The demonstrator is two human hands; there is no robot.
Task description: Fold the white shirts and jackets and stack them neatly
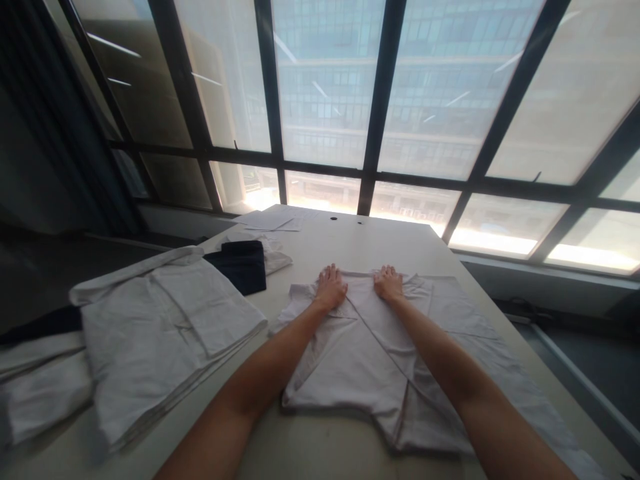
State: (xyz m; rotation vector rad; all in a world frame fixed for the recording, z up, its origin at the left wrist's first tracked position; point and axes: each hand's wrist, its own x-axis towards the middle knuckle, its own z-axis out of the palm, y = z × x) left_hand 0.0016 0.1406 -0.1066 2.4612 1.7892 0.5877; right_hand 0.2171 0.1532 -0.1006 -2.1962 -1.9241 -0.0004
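Note:
A white garment (360,360) with a diagonal overlapping front lies spread on the table, one part reaching out toward the right edge. My left hand (331,288) rests on its far left part, fingers stretched forward and lying on the cloth. A short distance to the right, my right hand (389,283) presses on the garment's far edge with the fingers extended. Creases run across the cloth between and below both hands. My forearms cover parts of the garment on each side.
Folded white garments (165,320) are stacked on the left of the white table (385,243). Beside them lie a dark navy folded cloth (245,263) and more white cloth (45,387). Papers (273,220) sit at the far left corner. Large windows (325,87) stand behind the table.

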